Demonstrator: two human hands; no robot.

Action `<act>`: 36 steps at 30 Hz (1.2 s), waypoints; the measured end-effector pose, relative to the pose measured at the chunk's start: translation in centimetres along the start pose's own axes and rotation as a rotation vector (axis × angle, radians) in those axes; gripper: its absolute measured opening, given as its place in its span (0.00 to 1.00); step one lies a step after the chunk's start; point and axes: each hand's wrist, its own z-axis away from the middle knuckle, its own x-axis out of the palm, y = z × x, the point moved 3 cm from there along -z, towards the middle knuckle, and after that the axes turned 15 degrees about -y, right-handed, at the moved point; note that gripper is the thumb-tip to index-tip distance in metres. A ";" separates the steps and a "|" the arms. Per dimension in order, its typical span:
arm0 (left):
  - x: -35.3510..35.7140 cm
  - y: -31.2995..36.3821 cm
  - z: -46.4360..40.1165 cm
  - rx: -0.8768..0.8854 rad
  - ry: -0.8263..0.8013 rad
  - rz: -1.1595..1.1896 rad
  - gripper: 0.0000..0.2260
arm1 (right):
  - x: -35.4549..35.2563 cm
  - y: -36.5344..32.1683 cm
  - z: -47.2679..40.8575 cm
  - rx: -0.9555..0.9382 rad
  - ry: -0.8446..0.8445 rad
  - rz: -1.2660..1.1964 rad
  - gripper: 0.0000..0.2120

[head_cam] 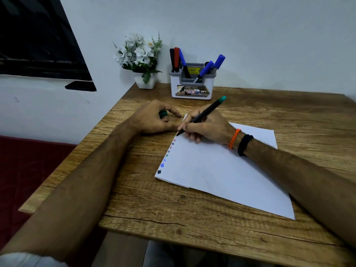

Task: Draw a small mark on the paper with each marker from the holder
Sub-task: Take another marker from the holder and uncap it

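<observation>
Five markers (206,69) in holder (191,87), one paper (221,168). My right hand (206,128) grips green marker (200,116), tip at paper's left edge; left hand (154,120) pinches its cap (163,114).

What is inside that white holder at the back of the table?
The holder contains several markers: blue-capped ones leaning right, and black, red and blue ones upright at left. A yellow price sticker shows inside. Their lower ends are hidden by the holder's walls.

Wooden table (192,218) against a pale wall (250,26), dark window (34,39) left.
</observation>
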 end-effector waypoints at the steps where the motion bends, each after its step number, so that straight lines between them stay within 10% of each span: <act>1: 0.0 0.0 0.0 0.000 -0.002 0.002 0.17 | 0.0 0.0 0.0 0.000 -0.001 0.007 0.05; 36: 0.1 -0.1 -0.1 -0.015 -0.016 0.026 0.17 | 0.2 -0.2 0.0 0.012 0.009 0.062 0.06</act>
